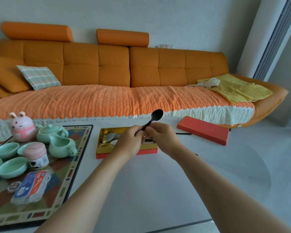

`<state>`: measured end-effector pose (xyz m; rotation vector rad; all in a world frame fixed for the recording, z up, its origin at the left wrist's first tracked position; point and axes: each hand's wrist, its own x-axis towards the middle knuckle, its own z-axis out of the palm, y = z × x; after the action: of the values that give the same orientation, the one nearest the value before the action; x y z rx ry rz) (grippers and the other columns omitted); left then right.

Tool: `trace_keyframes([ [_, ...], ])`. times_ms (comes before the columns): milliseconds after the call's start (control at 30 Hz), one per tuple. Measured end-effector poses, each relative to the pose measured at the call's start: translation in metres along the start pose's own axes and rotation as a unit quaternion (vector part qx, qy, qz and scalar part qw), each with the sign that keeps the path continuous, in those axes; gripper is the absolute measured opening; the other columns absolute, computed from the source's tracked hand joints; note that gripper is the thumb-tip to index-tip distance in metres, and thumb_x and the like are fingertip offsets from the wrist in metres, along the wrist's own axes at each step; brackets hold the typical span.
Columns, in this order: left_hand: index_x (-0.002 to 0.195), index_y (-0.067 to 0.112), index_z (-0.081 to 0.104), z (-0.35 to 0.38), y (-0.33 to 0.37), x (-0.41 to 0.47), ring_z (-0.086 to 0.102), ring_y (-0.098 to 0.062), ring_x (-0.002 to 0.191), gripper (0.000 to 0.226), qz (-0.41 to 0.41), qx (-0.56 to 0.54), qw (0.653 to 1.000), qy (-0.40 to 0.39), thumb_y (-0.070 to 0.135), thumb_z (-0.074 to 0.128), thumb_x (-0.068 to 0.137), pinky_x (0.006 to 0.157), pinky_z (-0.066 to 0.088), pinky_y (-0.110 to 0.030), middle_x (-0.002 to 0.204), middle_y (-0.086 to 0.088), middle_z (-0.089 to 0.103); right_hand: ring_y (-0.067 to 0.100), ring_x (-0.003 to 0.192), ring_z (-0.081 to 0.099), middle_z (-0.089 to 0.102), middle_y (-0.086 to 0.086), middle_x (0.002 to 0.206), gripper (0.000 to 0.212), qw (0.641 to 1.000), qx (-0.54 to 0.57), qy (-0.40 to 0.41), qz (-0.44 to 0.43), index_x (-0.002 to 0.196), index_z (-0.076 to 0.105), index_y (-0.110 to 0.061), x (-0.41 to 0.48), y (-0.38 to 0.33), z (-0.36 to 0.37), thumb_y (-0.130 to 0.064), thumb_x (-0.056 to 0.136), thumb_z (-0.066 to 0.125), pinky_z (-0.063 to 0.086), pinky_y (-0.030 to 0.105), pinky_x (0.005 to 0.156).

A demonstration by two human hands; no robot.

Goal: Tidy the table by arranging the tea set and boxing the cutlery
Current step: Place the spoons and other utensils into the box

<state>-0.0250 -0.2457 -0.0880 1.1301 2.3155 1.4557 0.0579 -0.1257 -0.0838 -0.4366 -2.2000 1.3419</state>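
Just above the gold-lined box (99,142), the left hand (128,140) and right hand (163,137) both pinch the black spoon (156,115) by its handle, bowl raised.

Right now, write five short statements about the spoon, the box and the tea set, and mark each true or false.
1. The left hand and the right hand both hold the black spoon over the open cutlery box. True.
2. The red lid sits on the box. False: it lies on the table to the right of the box, apart from it.
3. The green teapot stands on the patterned tray. True.
4. The spoon's bowl points down into the box. False: it points up and away, toward the sofa.
5. The box holds nothing. False: some cutlery already lies in its gold lining.
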Motion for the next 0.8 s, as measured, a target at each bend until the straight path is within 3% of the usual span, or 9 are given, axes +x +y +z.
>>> trace_keyframes([
  [133, 0.080, 0.028, 0.062, -0.016, -0.010, 0.005, 0.054, -0.016, 0.067, 0.032, -0.020, 0.021, 0.999, -0.019, 0.036, 0.041, 0.103, 0.063, 0.038, -0.033, 0.072, 0.005, 0.059, 0.015, 0.077, 0.070, 0.074, 0.008, 0.081, 0.018, 0.996, 0.087, 0.006, 0.023, 0.091, 0.074, -0.012, 0.006, -0.011, 0.021, -0.011, 0.093, 0.057, 0.056, 0.031, 0.081],
  [233, 0.111, 0.028, 0.066, -0.031, -0.026, 0.012, 0.059, -0.017, 0.096, 0.028, -0.014, 0.121, 0.992, 0.015, 0.037, 0.042, 0.103, 0.080, 0.049, -0.038, 0.104, 0.004, 0.066, 0.015, 0.079, 0.072, 0.076, -0.002, 0.081, 0.015, 0.993, 0.088, 0.061, 0.047, 0.089, 0.073, -0.017, 0.021, -0.012, 0.030, -0.014, 0.089, 0.058, 0.057, 0.033, 0.078],
  [300, 0.120, 0.024, 0.062, -0.042, -0.040, 0.016, 0.052, -0.020, 0.114, 0.027, 0.003, 0.164, 0.980, 0.115, 0.027, 0.042, 0.102, 0.092, 0.046, -0.037, 0.120, 0.002, 0.060, 0.016, 0.071, 0.068, 0.074, -0.004, 0.078, 0.014, 0.993, -0.045, 0.106, 0.022, 0.092, 0.073, -0.019, 0.030, -0.005, 0.033, -0.017, 0.089, 0.059, 0.055, 0.031, 0.065],
  [367, 0.124, 0.021, 0.058, -0.052, -0.048, 0.018, 0.047, -0.020, 0.120, 0.028, 0.012, 0.162, 0.970, 0.183, 0.021, 0.041, 0.102, 0.094, 0.040, -0.032, 0.125, 0.002, 0.058, 0.021, 0.066, 0.064, 0.071, 0.001, 0.075, 0.018, 0.971, -0.216, 0.099, -0.028, 0.091, 0.073, -0.016, 0.036, 0.004, 0.034, -0.015, 0.090, 0.055, 0.053, 0.033, 0.058],
  [467, 0.133, 0.017, 0.052, -0.062, -0.058, 0.021, 0.043, -0.022, 0.124, 0.034, 0.053, 0.204, 0.954, 0.214, 0.020, 0.040, 0.102, 0.099, 0.039, -0.037, 0.131, -0.001, 0.055, 0.026, 0.069, 0.060, 0.066, 0.007, 0.080, 0.023, 0.922, -0.377, 0.055, -0.062, 0.088, 0.072, -0.011, 0.045, 0.016, 0.039, -0.011, 0.090, 0.049, 0.053, 0.037, 0.058],
  [533, 0.141, 0.015, 0.045, -0.064, -0.065, 0.022, 0.039, -0.023, 0.131, 0.040, 0.083, 0.245, 0.951, 0.170, 0.025, 0.036, 0.103, 0.105, 0.036, -0.039, 0.139, -0.003, 0.050, 0.025, 0.070, 0.058, 0.061, 0.005, 0.080, 0.023, 0.888, -0.453, 0.033, -0.070, 0.086, 0.071, -0.012, 0.052, 0.020, 0.044, -0.010, 0.090, 0.048, 0.047, 0.032, 0.054],
  [633, 0.150, 0.019, 0.034, -0.060, -0.077, 0.023, 0.026, -0.018, 0.143, 0.048, 0.103, 0.302, 0.947, 0.043, 0.035, 0.030, 0.105, 0.115, 0.028, -0.041, 0.155, 0.001, 0.034, 0.023, 0.068, 0.059, 0.057, 0.003, 0.077, 0.024, 0.857, -0.511, 0.009, -0.068, 0.080, 0.071, -0.016, 0.060, 0.020, 0.049, -0.007, 0.088, 0.051, 0.043, 0.028, 0.050],
  [700, 0.153, 0.024, 0.029, -0.055, -0.083, 0.023, 0.020, -0.016, 0.147, 0.051, 0.099, 0.330, 0.939, -0.012, 0.042, 0.028, 0.104, 0.117, 0.024, -0.043, 0.159, 0.004, 0.027, 0.022, 0.070, 0.061, 0.060, 0.002, 0.076, 0.028, 0.866, -0.499, -0.013, -0.045, 0.079, 0.073, -0.022, 0.063, 0.020, 0.050, -0.007, 0.087, 0.051, 0.050, 0.030, 0.052],
  [800, 0.152, 0.027, 0.032, -0.051, -0.086, 0.024, 0.024, -0.014, 0.146, 0.054, 0.077, 0.360, 0.928, -0.052, 0.049, 0.023, 0.103, 0.117, 0.025, -0.043, 0.158, 0.007, 0.031, 0.017, 0.074, 0.060, 0.065, -0.005, 0.082, 0.029, 0.883, -0.466, -0.049, -0.022, 0.092, 0.075, -0.027, 0.066, 0.020, 0.046, -0.013, 0.092, 0.049, 0.053, 0.030, 0.061],
])
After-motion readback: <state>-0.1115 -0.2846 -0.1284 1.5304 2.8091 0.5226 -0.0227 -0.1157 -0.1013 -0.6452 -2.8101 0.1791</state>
